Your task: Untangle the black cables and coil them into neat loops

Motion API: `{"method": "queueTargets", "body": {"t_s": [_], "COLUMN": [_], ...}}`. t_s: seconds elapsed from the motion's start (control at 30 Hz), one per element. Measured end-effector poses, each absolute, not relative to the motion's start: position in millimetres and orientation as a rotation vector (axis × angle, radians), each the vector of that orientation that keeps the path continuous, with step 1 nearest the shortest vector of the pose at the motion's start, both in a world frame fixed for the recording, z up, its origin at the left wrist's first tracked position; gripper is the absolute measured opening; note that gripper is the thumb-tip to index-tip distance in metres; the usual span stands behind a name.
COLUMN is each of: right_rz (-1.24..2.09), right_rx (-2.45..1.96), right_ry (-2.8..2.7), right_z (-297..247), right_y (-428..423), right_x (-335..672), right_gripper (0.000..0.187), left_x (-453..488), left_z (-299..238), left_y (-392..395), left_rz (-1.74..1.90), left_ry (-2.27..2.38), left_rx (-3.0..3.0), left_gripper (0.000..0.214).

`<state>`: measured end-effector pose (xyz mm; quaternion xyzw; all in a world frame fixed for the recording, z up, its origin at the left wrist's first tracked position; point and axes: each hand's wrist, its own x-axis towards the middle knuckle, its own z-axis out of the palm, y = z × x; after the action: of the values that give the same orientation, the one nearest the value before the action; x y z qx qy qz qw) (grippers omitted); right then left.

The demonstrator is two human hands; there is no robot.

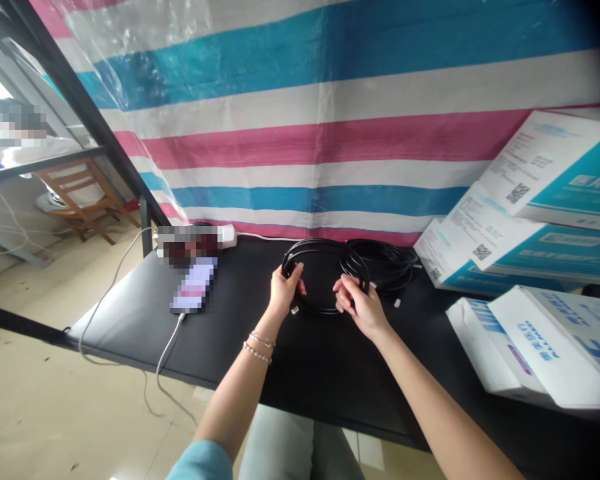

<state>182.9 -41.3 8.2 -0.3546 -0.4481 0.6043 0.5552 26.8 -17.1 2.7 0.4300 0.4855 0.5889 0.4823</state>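
A black cable (325, 245) is looped in a wide ring between my two hands over the black tabletop (300, 373). My left hand (286, 288) is closed around the ring's left side, with a small pale connector end just below it. On the right side of the ring, my right hand (359, 300) is closed on the same cable, its fingers curled inward. Just behind and to the right lies a second coil of black cable (393, 267). Near that coil, a small white connector (397, 303) rests on the table.
At the right stand stacked white-and-blue boxes (500, 227), with an opened white box (550, 347) in front. A phone (195, 287) with a white charging cord (167, 350) lies left. A striped plastic sheet (320, 140) hangs behind. Another person sits far left near a wooden chair (77, 190).
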Motion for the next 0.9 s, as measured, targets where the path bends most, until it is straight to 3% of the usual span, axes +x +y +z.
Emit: {"method": "queueTargets", "body": {"t_s": [0.9], "right_rz": [1.406], "right_rx": [-0.844], "right_ry": [-1.082], "right_z": [5.6], "right_y": [-41.3], "right_x": [181.9], "right_gripper": [0.029], "left_x": [27.0], "left_z": [-3.7], "left_y": [-13.0], "left_rz": [1.425], "left_ry": [1.272], "left_rx": [0.984], "left_gripper": [0.040]}}
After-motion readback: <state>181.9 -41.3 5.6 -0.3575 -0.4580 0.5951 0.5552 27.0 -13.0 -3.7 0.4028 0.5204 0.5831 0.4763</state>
